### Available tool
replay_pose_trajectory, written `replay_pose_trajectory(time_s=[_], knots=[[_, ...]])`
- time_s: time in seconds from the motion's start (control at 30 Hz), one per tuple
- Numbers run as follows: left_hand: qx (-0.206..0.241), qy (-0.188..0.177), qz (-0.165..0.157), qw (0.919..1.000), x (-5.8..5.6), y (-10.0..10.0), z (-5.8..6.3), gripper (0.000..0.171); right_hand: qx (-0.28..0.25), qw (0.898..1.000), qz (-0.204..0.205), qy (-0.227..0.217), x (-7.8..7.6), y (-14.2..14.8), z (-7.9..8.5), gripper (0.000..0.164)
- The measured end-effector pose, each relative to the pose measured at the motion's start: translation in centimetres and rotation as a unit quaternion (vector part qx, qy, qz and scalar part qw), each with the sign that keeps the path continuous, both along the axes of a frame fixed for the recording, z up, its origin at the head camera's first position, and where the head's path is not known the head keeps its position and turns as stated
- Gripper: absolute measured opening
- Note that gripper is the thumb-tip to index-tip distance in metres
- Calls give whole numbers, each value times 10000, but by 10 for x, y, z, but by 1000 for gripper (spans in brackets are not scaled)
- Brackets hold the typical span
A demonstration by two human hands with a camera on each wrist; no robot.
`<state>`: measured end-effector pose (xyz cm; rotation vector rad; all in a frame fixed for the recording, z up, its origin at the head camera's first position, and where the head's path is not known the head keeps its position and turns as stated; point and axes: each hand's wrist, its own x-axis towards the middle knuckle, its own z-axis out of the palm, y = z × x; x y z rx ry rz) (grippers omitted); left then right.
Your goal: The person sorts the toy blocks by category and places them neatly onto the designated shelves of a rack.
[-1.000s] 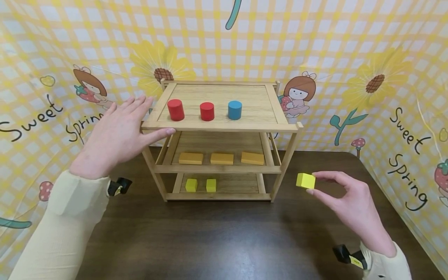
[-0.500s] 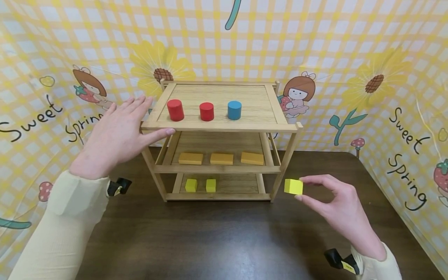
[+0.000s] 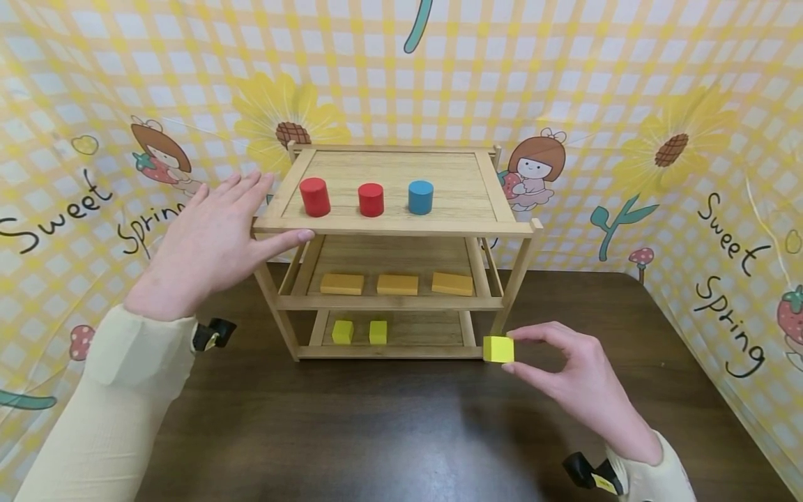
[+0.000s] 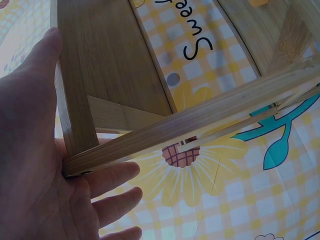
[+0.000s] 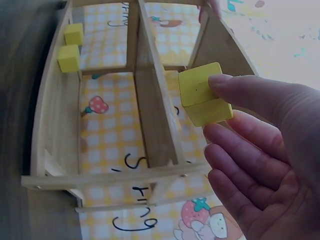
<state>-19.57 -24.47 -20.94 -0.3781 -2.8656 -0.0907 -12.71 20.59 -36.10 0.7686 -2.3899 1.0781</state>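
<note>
In the head view, my right hand [image 3: 567, 376] pinches a yellow cube [image 3: 498, 349] between thumb and fingertips, in front of the lower right post of a three-tier wooden shelf [image 3: 389, 302]. The right wrist view shows that cube [image 5: 202, 92] between thumb and index finger, the other fingers loosely bent. My left hand [image 3: 207, 240] lies against the shelf's top left corner, fingers stretched and thumb along the front edge. From the left wrist, the corner of the wooden frame [image 4: 120, 142] sits in the crook of this hand. Two yellow cubes [image 3: 342, 332] stand on the bottom tier, left of middle.
On the top tier stand two red cylinders [image 3: 315, 197] and a blue cylinder [image 3: 421, 197]. Three orange blocks [image 3: 398, 285] lie in a row on the middle tier. The shelf is on a dark wooden table [image 3: 376, 425], with a checked cloth [image 3: 401, 90] behind and at both sides.
My right hand has carried the yellow cube left and slightly down, from beside the shelf to its lower right post. The left hand and the shelf have stayed in place.
</note>
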Motion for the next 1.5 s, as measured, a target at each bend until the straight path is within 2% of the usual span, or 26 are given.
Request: replay_pose_trajectory(time_s=[0.67,1.5], knots=[[-2,-1,1,10000,-1,0,0,103,-85,9979,490,-423,-4,-26,-29,40],[33,-44,16,10000,0,0,1,104,-164,9896,497,-1339,-25,-48,-74,31]])
